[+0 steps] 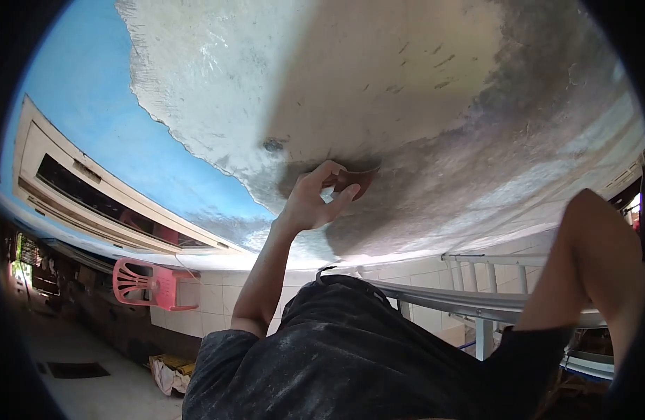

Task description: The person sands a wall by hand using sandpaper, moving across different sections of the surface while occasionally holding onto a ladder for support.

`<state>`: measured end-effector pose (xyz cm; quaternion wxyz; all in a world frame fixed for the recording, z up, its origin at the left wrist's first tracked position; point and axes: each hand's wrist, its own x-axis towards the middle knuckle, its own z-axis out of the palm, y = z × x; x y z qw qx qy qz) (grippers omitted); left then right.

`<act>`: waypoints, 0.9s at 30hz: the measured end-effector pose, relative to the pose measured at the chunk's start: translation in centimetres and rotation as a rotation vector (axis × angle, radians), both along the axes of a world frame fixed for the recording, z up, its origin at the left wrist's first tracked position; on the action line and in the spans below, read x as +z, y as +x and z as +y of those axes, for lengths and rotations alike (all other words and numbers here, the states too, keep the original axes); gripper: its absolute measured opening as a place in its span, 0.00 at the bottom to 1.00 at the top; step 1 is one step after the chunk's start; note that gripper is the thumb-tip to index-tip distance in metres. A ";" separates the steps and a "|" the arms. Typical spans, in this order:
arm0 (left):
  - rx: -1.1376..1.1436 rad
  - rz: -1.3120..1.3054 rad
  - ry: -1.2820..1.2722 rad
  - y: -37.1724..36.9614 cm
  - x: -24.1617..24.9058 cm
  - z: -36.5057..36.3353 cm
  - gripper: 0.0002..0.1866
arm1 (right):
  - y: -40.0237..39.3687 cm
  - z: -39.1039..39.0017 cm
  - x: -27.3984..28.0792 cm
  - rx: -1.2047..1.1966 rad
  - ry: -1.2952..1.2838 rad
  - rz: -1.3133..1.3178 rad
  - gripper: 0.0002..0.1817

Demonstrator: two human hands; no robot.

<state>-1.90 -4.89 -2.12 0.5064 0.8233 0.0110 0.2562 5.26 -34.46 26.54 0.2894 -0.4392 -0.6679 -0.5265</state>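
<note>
A hand [314, 199] is raised to the wall [420, 91], its grip clenched on a reddish-brown piece of sandpaper [354, 180] pressed flat to the scraped grey patch, near where the blue paint [91, 91] begins. The other hand is out of sight; only its arm [602, 259] shows above an aluminium ladder [476, 301].

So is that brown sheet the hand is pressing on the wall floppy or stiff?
Probably floppy: the brown sheet bends under the fingers of the left hand pressing it to the grey wall. It looks thin, so it is likely very light. It may be gritty rather than slippery, since the wall nearby looks scuffed, but the grit itself is too small to see.
</note>
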 end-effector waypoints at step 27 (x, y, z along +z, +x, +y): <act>0.033 -0.032 0.038 -0.2 0.2 -0.2 0.13 | 0.6 -1.4 2.3 -0.125 0.168 0.063 0.21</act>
